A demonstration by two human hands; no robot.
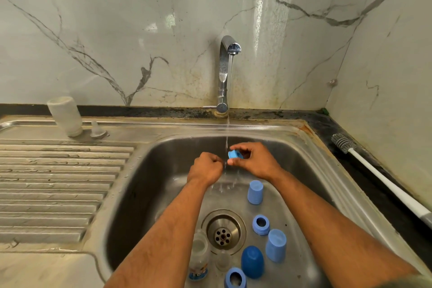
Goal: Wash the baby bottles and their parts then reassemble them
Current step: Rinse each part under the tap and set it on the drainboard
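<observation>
The blue ring (234,154) sits in the right hand (251,159), pinched between thumb and curled fingers just beside the water stream (227,140), over the far part of the sink (292,147). The left hand (205,167) is right next to it, fingers curled in a loose fist; I cannot tell whether it has hold of anything. The stream falls between the two hands from the tap (225,72).

Down in the basin, near the drain (223,231), lie more parts: a pale blue cap (255,192) standing on the right, a ring (261,224) below it, another pale cap (276,245), a darker blue cap (252,262) and a second ring (235,278) at the near edge. A clear bottle (198,257) lies left of the drain, partly under the left forearm, with a clear teat (222,260) just beside it.

On the drainboard (58,182), a white bottle (65,116) stands upside down with a teat (97,130) next to it. A bottle brush (378,177) lies on the counter at right.
</observation>
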